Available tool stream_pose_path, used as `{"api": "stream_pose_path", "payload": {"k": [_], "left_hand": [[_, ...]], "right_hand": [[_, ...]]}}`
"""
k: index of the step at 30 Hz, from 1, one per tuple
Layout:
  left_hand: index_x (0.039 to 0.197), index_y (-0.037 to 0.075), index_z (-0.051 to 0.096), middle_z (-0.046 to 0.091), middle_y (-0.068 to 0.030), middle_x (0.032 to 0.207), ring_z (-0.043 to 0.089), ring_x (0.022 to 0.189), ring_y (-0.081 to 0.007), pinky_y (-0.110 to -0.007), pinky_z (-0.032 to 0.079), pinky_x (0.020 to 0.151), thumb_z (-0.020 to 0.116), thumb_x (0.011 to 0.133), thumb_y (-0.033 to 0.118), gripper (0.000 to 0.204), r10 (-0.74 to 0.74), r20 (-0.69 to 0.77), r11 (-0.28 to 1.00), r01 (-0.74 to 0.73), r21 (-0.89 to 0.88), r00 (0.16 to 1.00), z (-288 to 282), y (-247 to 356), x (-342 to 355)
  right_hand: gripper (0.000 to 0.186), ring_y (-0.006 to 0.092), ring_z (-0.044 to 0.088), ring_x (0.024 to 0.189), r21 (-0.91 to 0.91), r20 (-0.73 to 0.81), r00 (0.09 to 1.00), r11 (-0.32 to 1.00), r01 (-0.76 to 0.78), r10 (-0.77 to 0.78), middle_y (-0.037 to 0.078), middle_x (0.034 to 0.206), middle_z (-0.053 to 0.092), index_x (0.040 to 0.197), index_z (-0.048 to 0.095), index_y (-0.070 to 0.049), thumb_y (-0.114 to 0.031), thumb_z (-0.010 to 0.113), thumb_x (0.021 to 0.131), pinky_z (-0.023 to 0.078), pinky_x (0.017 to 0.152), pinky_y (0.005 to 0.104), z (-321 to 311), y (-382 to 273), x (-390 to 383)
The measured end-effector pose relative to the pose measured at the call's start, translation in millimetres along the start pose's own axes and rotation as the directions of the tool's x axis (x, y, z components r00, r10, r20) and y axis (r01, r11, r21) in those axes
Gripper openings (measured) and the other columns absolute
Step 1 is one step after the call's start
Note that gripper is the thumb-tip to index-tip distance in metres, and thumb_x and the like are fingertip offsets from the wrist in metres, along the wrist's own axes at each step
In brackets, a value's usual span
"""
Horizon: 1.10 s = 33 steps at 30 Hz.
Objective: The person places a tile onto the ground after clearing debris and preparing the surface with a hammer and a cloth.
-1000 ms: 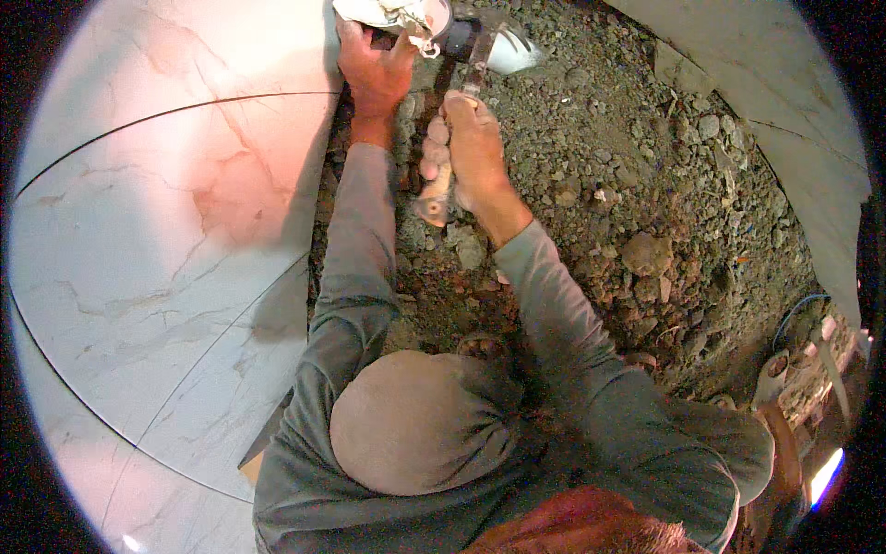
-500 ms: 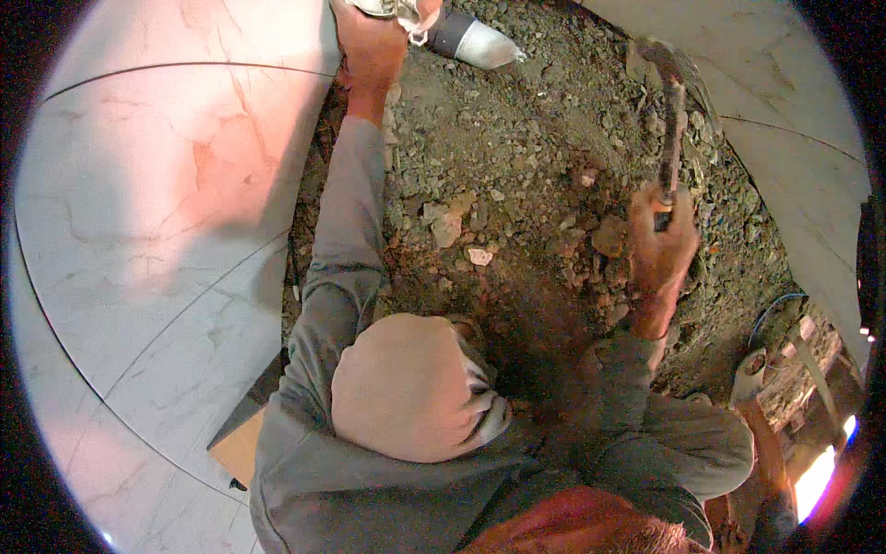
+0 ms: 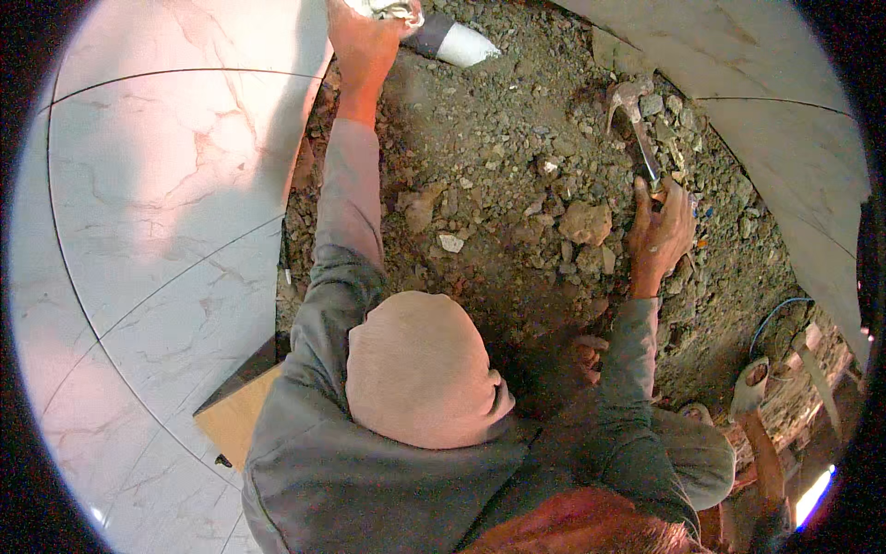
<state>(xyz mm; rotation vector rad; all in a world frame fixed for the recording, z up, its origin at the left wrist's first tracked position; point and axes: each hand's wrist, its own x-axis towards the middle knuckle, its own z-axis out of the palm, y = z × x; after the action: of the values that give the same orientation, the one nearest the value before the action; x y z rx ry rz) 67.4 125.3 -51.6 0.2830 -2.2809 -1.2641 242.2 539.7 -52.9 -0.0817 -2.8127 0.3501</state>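
Gripping one hammer [image 3: 637, 125], right hand [image 3: 660, 231]; left hand [image 3: 365, 42] on one pipe [image 3: 452, 42]

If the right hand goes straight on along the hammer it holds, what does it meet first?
The right hand points up and slightly left along the hammer. Past the hammer's head lies loose rubble, then probably the tile edge; depth is unclear.

loose rubble [image 3: 517, 185] and a larger stone [image 3: 585, 222] clutter the dug pit's middle. marble floor tiles [image 3: 157, 212] along its left edge lie open; a white pipe [image 3: 459, 42] blocks the top edge.
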Motion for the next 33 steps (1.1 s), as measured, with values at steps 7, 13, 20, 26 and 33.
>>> {"api": "stream_pose_path", "payload": {"k": [7, 13, 20, 26, 33], "left_hand": [[0.146, -0.005, 0.041, 0.068, -0.0202, 0.117, 0.066, 0.111, -0.0309, -0.040, 0.054, 0.095, 0.070, 0.079, -0.004, 0.073, -0.169, 0.062, 0.974, 0.157, 0.162, 0.984, -16.2, -5.9, 15.8], [0.129, -0.002, 0.054, 0.070, -0.0180, 0.109, 0.069, 0.100, -0.0314, -0.041, 0.056, 0.089, 0.074, 0.080, 0.003, 0.053, 0.055, 0.158, 0.998, -0.060, 0.025, 0.986, -14.7, 9.5, 13.1], [0.141, -0.001, 0.046, 0.068, -0.0212, 0.117, 0.066, 0.112, -0.0363, -0.043, 0.052, 0.096, 0.067, 0.083, 0.000, 0.061, 0.113, 0.178, 0.972, -0.146, 0.182, 0.977, -15.0, -21.7, 36.6], [0.143, -0.002, 0.041, 0.068, -0.0200, 0.115, 0.066, 0.109, -0.0351, -0.042, 0.052, 0.095, 0.067, 0.081, -0.003, 0.068, -0.070, 0.217, 0.989, 0.039, 0.142, 0.974, -18.6, -7.2, 20.1], [0.122, 0.002, 0.054, 0.066, -0.0185, 0.108, 0.065, 0.102, -0.0349, -0.043, 0.053, 0.089, 0.072, 0.079, 0.001, 0.046, 0.267, 0.266, 0.950, -0.300, 0.092, 0.926, -27.2, -17.0, 41.9]], "right_hand": [[0.030, 0.0275, 0.063, 0.084, 0.016, -0.003, 0.999, 0.999, 0.042, -0.041, 0.004, 0.090, 0.066, 0.105, 0.067, -0.010, -0.032, 0.080, 0.089, 0.046, 0.072, 0.0420, -2.4, 1.3, 4.6], [0.031, 0.0318, 0.062, 0.086, 0.031, -0.049, 0.995, 0.995, 0.094, -0.092, 0.007, 0.090, 0.063, 0.105, 0.065, -0.010, -0.033, 0.078, 0.090, 0.045, 0.074, 0.0447, -3.4, 5.8, -1.5], [0.027, 0.0328, 0.061, 0.083, 0.081, 0.005, 0.994, 0.991, 0.108, -0.109, 0.008, 0.089, 0.062, 0.103, 0.063, -0.008, -0.031, 0.075, 0.093, 0.043, 0.072, 0.0459, -2.4, 8.0, 1.8], [0.029, 0.0337, 0.063, 0.085, 0.004, 0.019, 0.993, 0.993, 0.116, -0.116, 0.009, 0.091, 0.064, 0.104, 0.064, -0.009, -0.035, 0.074, 0.094, 0.046, 0.073, 0.0468, -1.8, 6.7, 1.2], [0.031, 0.0340, 0.064, 0.091, 0.017, 0.020, 0.996, 0.996, 0.088, -0.088, 0.009, 0.096, 0.066, 0.107, 0.064, -0.010, -0.035, 0.076, 0.092, 0.047, 0.077, 0.0478, -2.2, 8.0, -4.1]]}}
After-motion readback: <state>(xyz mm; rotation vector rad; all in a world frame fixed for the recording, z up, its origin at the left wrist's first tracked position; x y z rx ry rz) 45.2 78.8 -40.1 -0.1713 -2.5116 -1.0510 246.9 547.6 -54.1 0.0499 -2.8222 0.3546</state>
